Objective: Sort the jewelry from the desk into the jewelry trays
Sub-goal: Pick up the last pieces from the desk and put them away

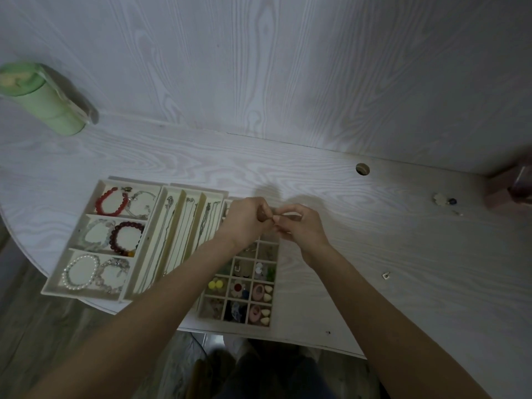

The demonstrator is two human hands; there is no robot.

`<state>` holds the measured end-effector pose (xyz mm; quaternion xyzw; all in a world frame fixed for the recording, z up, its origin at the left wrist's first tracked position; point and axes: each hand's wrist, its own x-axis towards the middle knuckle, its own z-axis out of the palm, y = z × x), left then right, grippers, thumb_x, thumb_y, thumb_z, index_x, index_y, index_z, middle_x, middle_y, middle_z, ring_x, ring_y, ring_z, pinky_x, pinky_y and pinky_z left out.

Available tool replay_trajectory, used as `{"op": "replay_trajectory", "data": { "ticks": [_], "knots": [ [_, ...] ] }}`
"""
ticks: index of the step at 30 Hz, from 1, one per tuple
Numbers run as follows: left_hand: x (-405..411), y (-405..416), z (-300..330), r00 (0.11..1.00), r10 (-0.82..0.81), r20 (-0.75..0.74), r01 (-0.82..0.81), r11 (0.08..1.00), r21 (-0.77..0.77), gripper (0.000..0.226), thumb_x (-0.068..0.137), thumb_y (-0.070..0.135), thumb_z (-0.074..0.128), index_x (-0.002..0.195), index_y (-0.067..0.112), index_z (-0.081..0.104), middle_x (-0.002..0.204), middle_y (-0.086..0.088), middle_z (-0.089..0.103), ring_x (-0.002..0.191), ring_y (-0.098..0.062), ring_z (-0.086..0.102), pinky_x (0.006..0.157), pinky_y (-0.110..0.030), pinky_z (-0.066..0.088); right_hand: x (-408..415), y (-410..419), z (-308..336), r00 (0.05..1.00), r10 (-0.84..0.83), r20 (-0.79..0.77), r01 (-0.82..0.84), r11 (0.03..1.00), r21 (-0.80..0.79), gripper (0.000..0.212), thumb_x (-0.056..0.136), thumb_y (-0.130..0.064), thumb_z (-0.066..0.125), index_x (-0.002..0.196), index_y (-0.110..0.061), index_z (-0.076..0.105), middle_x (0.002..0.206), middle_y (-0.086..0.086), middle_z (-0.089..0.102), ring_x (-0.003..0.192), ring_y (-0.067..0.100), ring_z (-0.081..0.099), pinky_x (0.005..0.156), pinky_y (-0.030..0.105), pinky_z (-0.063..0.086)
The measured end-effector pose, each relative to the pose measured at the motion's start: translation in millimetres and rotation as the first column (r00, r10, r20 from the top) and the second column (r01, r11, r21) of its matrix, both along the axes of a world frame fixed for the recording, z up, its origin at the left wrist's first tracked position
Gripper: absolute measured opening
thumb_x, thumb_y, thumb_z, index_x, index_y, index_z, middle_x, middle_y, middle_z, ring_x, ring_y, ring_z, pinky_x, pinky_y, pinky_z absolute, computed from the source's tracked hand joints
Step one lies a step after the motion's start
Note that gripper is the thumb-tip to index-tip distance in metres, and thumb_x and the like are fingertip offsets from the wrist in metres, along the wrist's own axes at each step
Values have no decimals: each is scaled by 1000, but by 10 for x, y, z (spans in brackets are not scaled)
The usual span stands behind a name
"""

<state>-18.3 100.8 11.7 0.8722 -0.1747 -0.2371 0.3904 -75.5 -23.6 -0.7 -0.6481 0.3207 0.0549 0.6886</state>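
Both hands meet above the far end of the grid tray (273, 286). The left hand (244, 221) pinches a small brown earring (262, 216), and the right hand (302, 226) pinches its thin metal part, fingers pressed together.

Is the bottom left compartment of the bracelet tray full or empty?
Occupied, not empty: in the bracelet tray, the nearest compartment holds a white pearl bracelet with a clear bead bracelet beside it.
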Motion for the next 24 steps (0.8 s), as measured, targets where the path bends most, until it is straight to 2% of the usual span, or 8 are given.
{"op": "replay_trajectory", "data": {
  "ticks": [2, 5, 12, 15, 17, 19, 21, 24],
  "knots": [
    [15, 8, -15, 999, 4, -45, -6, 999, -33, 9, 87, 15, 65, 93, 19, 60, 87, -4, 68, 74, -16, 65, 60, -17, 47, 14, -11, 1, 998, 55, -3, -55, 994, -90, 12, 85, 0, 65, 93, -6, 58, 77, 8, 64, 68, 16, 63, 61, 22, 53],
    [71, 31, -19, 993, -99, -67, 95, 994, -54, 21, 89, 5, 60, 103, 14, 71, 93, -5, 72, 74, -14, 68, 71, -23, 55, 30, -68, 14, 990, 143, -15, -144, 978, -149, 21, 82, -2, 70, 94, -7, 53, 80, 7, 66, 71, 14, 65, 59, 20, 53],
    [145, 54, -77, 978, -40, -202, 11, 990, -139, 12, 84, 5, 67, 77, 14, 69, 74, -6, 72, 69, -17, 70, 76, -34, 58, 48, -162, 33, 990, 128, -51, -126, 992, 28, 16, 81, -1, 71, 85, -9, 58, 76, 10, 67, 65, 13, 65, 65, 23, 57],
    [171, 18, -110, 987, -23, -158, 11, 997, -77, 11, 82, 10, 70, 74, 18, 69, 77, -1, 71, 73, -12, 67, 73, -25, 54, 55, -182, 40, 989, 141, -54, -135, 986, 101, 13, 81, 4, 68, 84, -7, 62, 78, 10, 67, 70, 15, 66, 65, 19, 56],
    [181, -20, -129, 994, -19, -111, 17, 1000, -24, 6, 81, 13, 71, 77, 17, 72, 79, 0, 69, 73, -8, 61, 67, -15, 47, 67, -195, 22, 988, 140, -64, -135, 988, 73, 14, 81, 5, 69, 82, -8, 63, 78, 9, 67, 74, 16, 65, 66, 20, 56],
    [189, -52, -125, 997, -43, -58, 44, 999, 22, 5, 81, 13, 71, 82, 10, 75, 72, 1, 64, 65, -5, 55, 57, -6, 38, 87, -192, -16, 990, 129, -59, -129, 992, 0, 16, 78, 5, 71, 80, -9, 63, 78, 8, 67, 75, 16, 66, 65, 19, 56],
    [204, -76, -142, 998, -68, 8, 68, 996, 51, 9, 81, 11, 71, 85, 5, 76, 67, 1, 57, 65, -4, 50, 60, -6, 37, 117, -178, -59, 986, 156, -54, -164, 964, -207, 14, 76, 1, 74, 79, -10, 66, 80, 6, 67, 77, 15, 65, 65, 18, 53],
    [216, -105, -189, 992, -90, 88, 79, 989, 126, 14, 83, 14, 68, 92, 5, 75, 86, -6, 59, 96, -13, 46, 79, -15, 34, 159, -144, -88, 961, 259, -92, -268, 809, -522, 5, 79, -7, 73, 82, -4, 72, 85, 7, 69, 79, 13, 63, 66, 16, 44]
  ]
}}
